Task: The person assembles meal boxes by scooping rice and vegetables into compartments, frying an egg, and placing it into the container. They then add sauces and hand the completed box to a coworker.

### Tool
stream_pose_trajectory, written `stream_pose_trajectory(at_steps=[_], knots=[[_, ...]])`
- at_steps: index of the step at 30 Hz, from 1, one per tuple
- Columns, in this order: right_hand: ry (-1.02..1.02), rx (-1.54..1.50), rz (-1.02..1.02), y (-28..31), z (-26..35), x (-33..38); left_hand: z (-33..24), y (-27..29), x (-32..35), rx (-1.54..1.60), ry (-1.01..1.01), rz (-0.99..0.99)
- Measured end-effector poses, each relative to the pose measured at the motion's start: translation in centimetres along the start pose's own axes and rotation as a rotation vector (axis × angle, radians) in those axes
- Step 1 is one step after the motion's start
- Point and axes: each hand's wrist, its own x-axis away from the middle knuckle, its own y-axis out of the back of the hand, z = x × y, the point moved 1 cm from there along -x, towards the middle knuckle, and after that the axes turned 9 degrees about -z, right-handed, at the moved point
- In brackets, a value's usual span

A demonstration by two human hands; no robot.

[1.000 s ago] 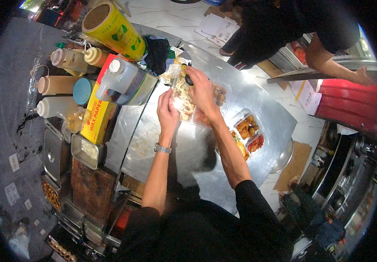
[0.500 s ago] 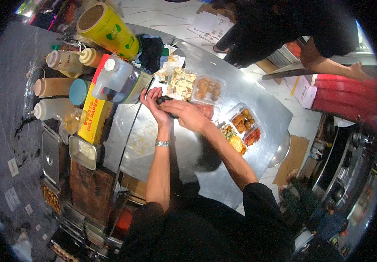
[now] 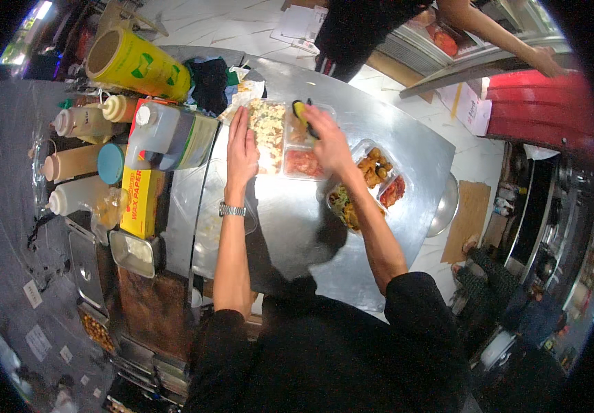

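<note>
My left hand [image 3: 242,151] is open, its fingers stretched out along the left edge of a clear plastic food tray [image 3: 285,155]. In this tray lie pale, egg-topped food [image 3: 267,124] and a red side dish [image 3: 304,164]; my right hand partly covers its upper right compartment. My right hand [image 3: 329,141] is closed on a small black-and-yellow object [image 3: 301,111] above that compartment; its exact kind is unclear. Beneath my right forearm sits a second divided tray [image 3: 362,153] with browned pieces [image 3: 374,167], a red side dish [image 3: 393,191] and yellowish food.
Left of the steel table [image 3: 290,234] stand a large jug [image 3: 166,134], a yellow wax paper box [image 3: 139,203], several squeeze bottles [image 3: 73,165] and a metal pan [image 3: 134,252]. A yellow tub [image 3: 139,65] stands behind. Another person's arm [image 3: 500,34] reaches near a red surface [image 3: 541,110].
My hands have parted. The right hand has moved right and up over the tray with the black-and-yellow object, while the left has flattened beside the tray. The view has shifted slightly.
</note>
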Motion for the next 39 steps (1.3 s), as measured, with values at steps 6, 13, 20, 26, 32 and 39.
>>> stream_pose_trajectory(at_steps=[6, 13, 20, 26, 32, 39], knots=[[0.076, 0.160, -0.038, -6.7, 4.7, 4.8, 0.5, -0.1, 0.2, 0.006, 0.027, -0.008], [-0.213, -0.316, 0.028, -6.1, 7.8, 7.8, 0.9, 0.6, 0.8, 0.019, 0.001, 0.011], [-0.415, -0.380, -0.447, -0.8, 6.6, 2.8, 1.5, 1.2, 1.1, -0.008, 0.078, 0.003], [-0.049, 0.400, -0.305, -6.7, 1.6, -3.0, 1.4, 0.6, 0.7, 0.056, -0.028, -0.050], [-0.131, 0.570, -0.144, -9.9, 3.4, -6.6, 1.3, 0.4, 0.7, 0.101, 0.026, -0.076], [0.028, 0.405, -0.032, -12.5, 4.4, -9.2, 1.8, -0.9, -0.4, 0.179, -0.064, 0.055]])
